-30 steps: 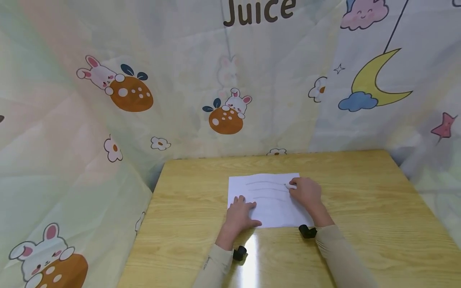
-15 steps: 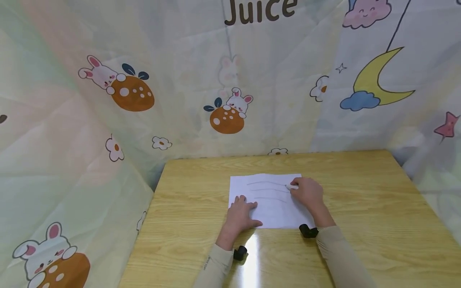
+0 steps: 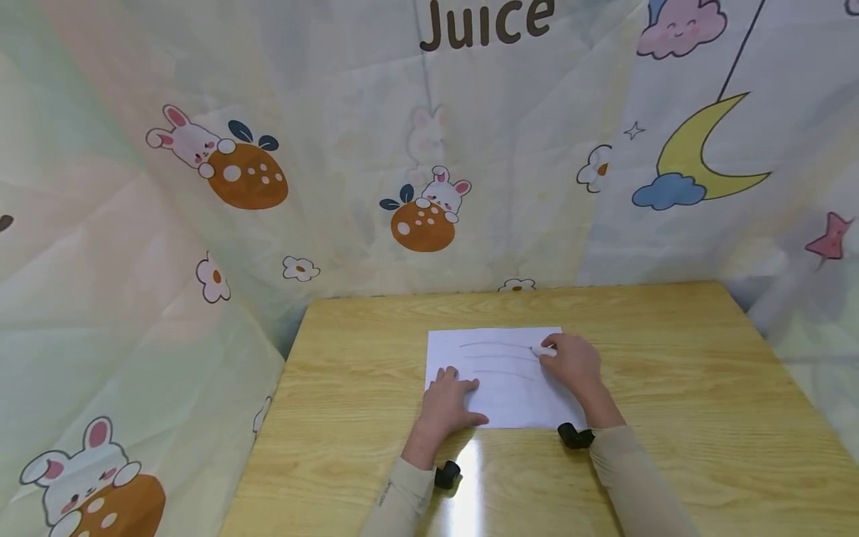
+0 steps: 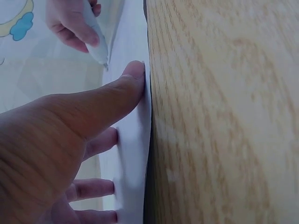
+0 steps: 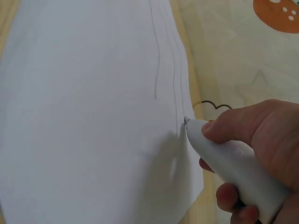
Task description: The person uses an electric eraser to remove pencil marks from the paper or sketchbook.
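Observation:
A white sheet of paper [image 3: 520, 399] lies on the wooden table, with three thin, gently curved lines across its upper part. My left hand [image 3: 444, 403] rests on the paper's left side, fingers spread and thumb near the front edge. At the upper right of the sheet, my right hand [image 3: 573, 363] holds a thick white pen [image 5: 233, 163] with a narrow metal tip. In the right wrist view the tip is at the end of the line nearest the paper's far edge. Thumb and fingers wrap round the pen's body, hiding part of it.
The wooden table [image 3: 349, 388] extends on both sides of the paper. Behind it and to the left hangs a printed cloth [image 3: 335, 149] with rabbits, flowers and a moon. Dark wrist cameras, such as the right one [image 3: 575, 436], sit under both wrists.
The head view shifts slightly. The far edge of the paper, a little bowed before, looks straighter now. Both hands stay in nearly the same places, and the pen tip hardly moves.

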A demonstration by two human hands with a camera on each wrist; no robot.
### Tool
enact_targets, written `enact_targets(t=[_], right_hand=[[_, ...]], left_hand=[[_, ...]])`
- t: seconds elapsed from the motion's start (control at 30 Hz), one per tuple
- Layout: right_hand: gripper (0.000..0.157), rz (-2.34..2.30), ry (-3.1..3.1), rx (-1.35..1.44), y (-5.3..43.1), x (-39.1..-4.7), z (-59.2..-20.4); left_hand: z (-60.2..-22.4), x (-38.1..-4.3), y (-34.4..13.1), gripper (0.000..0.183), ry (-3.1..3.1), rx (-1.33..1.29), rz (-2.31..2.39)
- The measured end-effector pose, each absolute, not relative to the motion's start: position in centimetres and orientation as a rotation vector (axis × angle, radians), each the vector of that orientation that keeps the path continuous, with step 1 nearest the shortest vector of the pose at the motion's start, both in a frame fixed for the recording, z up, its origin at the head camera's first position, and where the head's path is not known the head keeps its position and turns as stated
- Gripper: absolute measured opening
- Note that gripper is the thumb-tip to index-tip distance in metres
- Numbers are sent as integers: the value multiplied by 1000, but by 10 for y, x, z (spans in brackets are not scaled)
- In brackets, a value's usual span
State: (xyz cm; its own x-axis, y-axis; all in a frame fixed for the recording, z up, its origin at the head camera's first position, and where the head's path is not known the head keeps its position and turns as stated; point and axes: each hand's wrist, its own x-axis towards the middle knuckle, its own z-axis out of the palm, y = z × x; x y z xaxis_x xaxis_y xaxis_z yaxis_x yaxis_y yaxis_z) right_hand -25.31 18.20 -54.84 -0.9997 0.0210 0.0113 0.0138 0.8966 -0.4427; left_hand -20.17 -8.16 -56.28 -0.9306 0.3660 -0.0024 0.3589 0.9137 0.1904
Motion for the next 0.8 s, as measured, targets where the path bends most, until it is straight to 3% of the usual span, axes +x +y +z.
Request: enact_targets(t=[0.47,0.8], right_hand=[[35,889,-3005,-168,186,-249,-557],[31,886,-2933,-153,179,-247,-560]], left_hand=[[-567,-202,-84,70,3043,557,276],[-565,-202,-84,71,3033,514,287]])
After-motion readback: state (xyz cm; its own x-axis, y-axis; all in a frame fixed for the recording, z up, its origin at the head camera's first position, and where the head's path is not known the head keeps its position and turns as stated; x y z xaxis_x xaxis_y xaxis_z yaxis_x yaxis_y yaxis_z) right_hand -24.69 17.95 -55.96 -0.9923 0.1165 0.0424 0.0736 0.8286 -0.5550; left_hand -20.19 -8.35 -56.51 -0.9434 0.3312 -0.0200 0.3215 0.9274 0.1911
